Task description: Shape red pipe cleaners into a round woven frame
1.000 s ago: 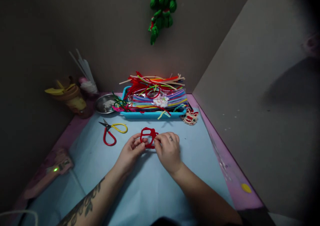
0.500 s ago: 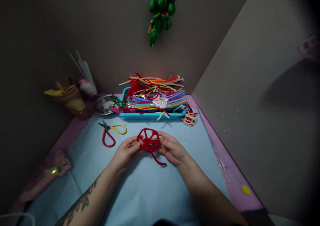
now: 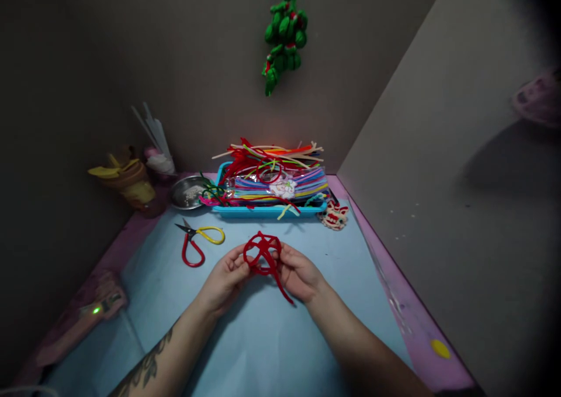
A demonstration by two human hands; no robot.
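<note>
Between my two hands, above the blue table cover [image 3: 272,338], is a red pipe-cleaner ring with spokes [image 3: 263,245]. One loose red tail hangs from it toward the lower right. My left hand [image 3: 230,274] pinches the ring's left edge with thumb and fingers. On the opposite side my right hand [image 3: 300,271] grips the right edge, its fingertips partly hidden behind the ring. Scissors [image 3: 191,233] with one red and one yellow handle lie open to the left of my left hand.
Behind my hands stands a blue tray [image 3: 263,211] heaped with coloured pipe cleaners [image 3: 280,178]. A metal bowl [image 3: 188,192] with small white bits, a brown pot [image 3: 131,186] and a pink glue gun [image 3: 94,312] are leftward. A fuzzy face ornament [image 3: 334,216] lies right of the tray. Green decoration [image 3: 284,34] hangs above.
The red ring has been turned and tilted in my hands, so its loose tail now crosses the front and hangs lower. Both hands still hold it. The camera view has tipped up slightly.
</note>
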